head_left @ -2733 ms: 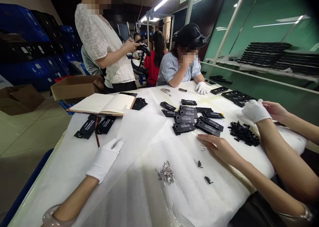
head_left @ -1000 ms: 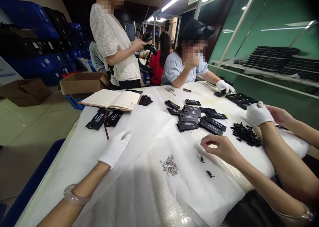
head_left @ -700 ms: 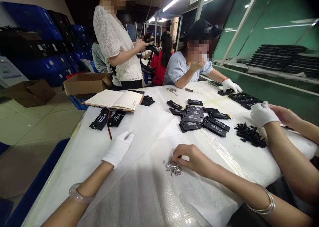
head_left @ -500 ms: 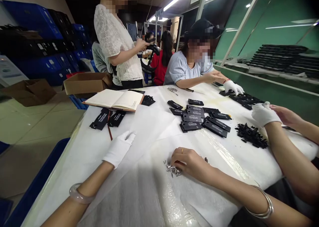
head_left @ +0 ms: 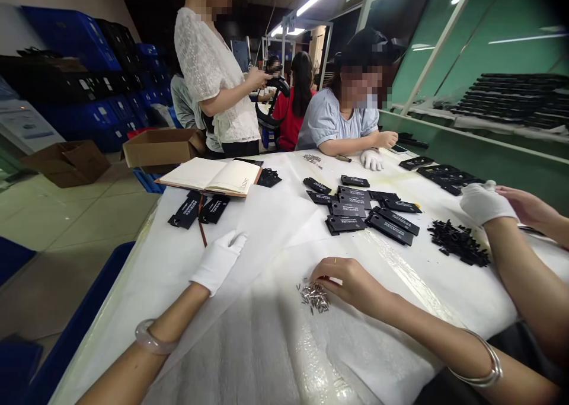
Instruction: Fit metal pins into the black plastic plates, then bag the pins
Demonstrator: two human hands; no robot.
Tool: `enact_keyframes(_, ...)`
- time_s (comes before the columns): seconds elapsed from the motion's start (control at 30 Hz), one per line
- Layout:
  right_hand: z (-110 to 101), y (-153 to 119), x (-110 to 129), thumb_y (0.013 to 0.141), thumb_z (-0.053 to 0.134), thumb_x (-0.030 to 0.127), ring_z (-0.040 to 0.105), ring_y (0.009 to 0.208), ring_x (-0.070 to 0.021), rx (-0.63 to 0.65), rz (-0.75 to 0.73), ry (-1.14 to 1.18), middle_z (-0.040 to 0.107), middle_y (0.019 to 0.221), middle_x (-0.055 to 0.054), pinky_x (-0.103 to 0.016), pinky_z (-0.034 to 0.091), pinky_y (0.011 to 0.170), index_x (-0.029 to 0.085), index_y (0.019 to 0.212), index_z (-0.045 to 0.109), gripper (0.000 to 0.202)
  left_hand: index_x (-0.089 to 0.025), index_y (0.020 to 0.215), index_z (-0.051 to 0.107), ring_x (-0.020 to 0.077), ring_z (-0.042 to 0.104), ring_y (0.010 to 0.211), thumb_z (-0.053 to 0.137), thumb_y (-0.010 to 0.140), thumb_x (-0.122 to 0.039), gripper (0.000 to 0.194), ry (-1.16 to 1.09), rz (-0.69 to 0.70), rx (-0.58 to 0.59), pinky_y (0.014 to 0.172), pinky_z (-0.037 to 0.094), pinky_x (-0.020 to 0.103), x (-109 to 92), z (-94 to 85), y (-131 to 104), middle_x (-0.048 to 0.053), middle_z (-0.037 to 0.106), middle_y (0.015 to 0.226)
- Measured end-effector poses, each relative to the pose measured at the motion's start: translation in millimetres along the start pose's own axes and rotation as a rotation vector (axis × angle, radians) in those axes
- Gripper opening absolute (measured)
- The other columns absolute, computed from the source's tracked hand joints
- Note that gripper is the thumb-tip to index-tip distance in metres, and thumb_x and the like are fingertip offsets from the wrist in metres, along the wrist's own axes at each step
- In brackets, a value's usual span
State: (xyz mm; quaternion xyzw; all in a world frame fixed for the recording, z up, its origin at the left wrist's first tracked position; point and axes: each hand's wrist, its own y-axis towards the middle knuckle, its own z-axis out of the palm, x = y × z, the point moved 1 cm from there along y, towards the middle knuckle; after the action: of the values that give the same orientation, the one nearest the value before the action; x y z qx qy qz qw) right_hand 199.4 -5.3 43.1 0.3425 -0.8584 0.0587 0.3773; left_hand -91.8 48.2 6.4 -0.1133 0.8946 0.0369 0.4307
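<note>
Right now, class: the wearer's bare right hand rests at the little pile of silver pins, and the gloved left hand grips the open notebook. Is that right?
Not quite. The head view shows the left hand lying flat on the white table cover, well short of the notebook. The bare right hand is indeed at the silver pins.

Small heap of silver metal pins [head_left: 314, 296]: short, thin, shiny cylinders, lying flat and criss-crossed in a loose cluster, a few strays at its fringe. It sits on the white sheet [head_left: 249, 345] covering the table, toward the near edge, roughly midway between the left and right edges. Bare right hand [head_left: 351, 283], palm down and fingers curled, fingertips at the heap's upper right fringe; whether any pin is pinched cannot be told.
</note>
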Motion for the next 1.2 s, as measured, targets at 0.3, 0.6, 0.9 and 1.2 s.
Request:
enact_keyframes(0.3,-8.2,20.6,-1.7,0.089,0.05,0.02,0.063,0.08,-0.0168,0.039,-0.005,-0.174,0.068,0.092,-0.005,-0.027,0.048,0.068,0.018,0.094,0.068,0.018,-0.016,0.096,0.065,0.0175,0.059,0.093,0.05,0.078,-0.048,0.04,-0.089,0.111,-0.202,0.078,0.046,0.021,-22.9,-44.4,8.6,0.002,0.068,0.093)
enact_keyframes(0.6,-8.3,24.2,0.0,0.097,0.041,0.033,0.036,0.132,-0.0192,0.461,-0.236,-0.105,0.041,0.143,-0.005,-0.033,0.036,0.107,0.023,0.137,0.045,0.042,-0.015,0.088,0.064,0.0156,0.056,0.083,0.051,0.077,-0.046,0.036,-0.142,0.13,-0.236,0.068,0.044,0.019,-28.7,-51.8,0.5,0.001,0.064,0.08)
enact_keyframes(0.9,3.9,-16.8,-7.4,0.092,0.051,0.032,0.043,0.128,-0.0203,0.33,-0.217,-0.106,0.051,0.134,-0.006,-0.033,0.043,0.103,0.023,0.132,0.051,0.041,-0.012,0.1,0.066,0.0201,0.06,0.096,0.054,0.075,-0.047,0.045,-0.178,0.062,-0.085,0.082,0.048,0.024,-12.2,-16.7,0.0,0.007,0.068,0.102)
enact_keyframes(1.2,11.5,-16.9,-7.3,0.093,0.048,0.019,0.054,0.115,-0.0186,0.209,-0.243,-0.187,0.061,0.12,-0.007,-0.029,0.05,0.091,0.021,0.116,0.064,0.028,-0.014,0.107,0.064,0.0219,0.058,0.109,0.053,0.077,-0.05,0.048,-0.129,0.016,0.008,0.091,0.047,0.026,-6.2,-3.8,-6.1,0.007,0.064,0.116)
